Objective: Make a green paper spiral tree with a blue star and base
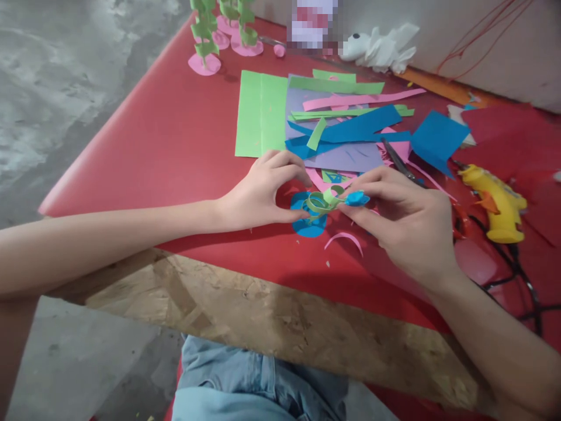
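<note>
Between the thumb and fingers of my right hand (403, 216) is a small rolled blue paper flower (357, 199). A curled green paper strip (322, 203) runs left from it, over a round blue paper base (310, 229). My left hand (269, 190) curves around the left side of the base with thumb and fingers apart. Its thumb tip is at the base's edge; whether it touches the curl I cannot tell. A thin pink paper strip (344, 237) lies curved just in front, on the red table cover (175, 152).
Behind my hands lie green card (260, 114), blue strips (355, 128), purple paper (359, 159) and scissors (398, 158). A yellow glue gun (499, 204) with black cord sits at right. Green spiral stems on pink bases (204, 64) and a white paper figure (379, 49) stand at the back.
</note>
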Demonstrator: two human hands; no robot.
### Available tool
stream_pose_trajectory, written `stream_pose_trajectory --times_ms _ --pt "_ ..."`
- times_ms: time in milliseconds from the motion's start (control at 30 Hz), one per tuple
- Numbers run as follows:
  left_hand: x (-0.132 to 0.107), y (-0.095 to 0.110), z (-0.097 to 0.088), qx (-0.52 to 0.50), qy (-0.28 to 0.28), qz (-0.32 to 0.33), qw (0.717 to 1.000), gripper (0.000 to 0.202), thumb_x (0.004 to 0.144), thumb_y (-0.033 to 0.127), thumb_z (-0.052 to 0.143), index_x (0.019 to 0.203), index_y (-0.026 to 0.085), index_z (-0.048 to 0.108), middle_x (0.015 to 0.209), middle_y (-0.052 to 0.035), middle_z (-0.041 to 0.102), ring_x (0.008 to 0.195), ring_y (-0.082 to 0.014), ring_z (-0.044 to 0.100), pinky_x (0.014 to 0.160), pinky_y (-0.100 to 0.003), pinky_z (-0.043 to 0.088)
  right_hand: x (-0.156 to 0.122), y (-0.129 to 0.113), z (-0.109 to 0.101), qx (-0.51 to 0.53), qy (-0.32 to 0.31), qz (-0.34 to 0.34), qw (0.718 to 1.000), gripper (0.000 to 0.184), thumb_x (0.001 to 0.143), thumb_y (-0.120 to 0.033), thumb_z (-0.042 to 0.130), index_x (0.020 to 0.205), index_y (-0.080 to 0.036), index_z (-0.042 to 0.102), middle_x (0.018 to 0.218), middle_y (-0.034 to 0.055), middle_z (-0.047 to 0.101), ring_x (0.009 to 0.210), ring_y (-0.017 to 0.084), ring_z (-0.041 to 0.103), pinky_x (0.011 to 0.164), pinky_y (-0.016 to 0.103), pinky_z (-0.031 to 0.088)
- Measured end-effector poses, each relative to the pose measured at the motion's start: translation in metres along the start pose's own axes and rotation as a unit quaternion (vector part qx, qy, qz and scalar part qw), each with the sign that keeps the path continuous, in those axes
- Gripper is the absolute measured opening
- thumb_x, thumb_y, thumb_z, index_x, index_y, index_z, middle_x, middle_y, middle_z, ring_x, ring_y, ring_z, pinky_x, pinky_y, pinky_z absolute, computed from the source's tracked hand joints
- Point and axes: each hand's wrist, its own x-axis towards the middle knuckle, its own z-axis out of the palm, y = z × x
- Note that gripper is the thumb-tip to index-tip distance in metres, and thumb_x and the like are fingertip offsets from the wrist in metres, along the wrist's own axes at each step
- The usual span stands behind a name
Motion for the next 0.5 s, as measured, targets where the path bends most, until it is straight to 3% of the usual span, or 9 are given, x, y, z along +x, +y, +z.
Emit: stream_pose_trajectory --times_ms 500 --pt "0.003 0.002 0.011 0.041 0.009 0.024 0.999 0.034 0.074 0.04 0.067 0.099 0.017 0.062 0.111 -0.0097 0.061 0.103 -0.0217 0.051 0.094 -0.04 0.042 0.0 -0.003 0.001 0.007 -0.004 0.033 0.999 0.004 0.079 -0.022 0.066 0.079 -0.025 0.068 0.079 -0.0015 0.057 0.069 0.009 0.049 0.06 0.027 0.038"
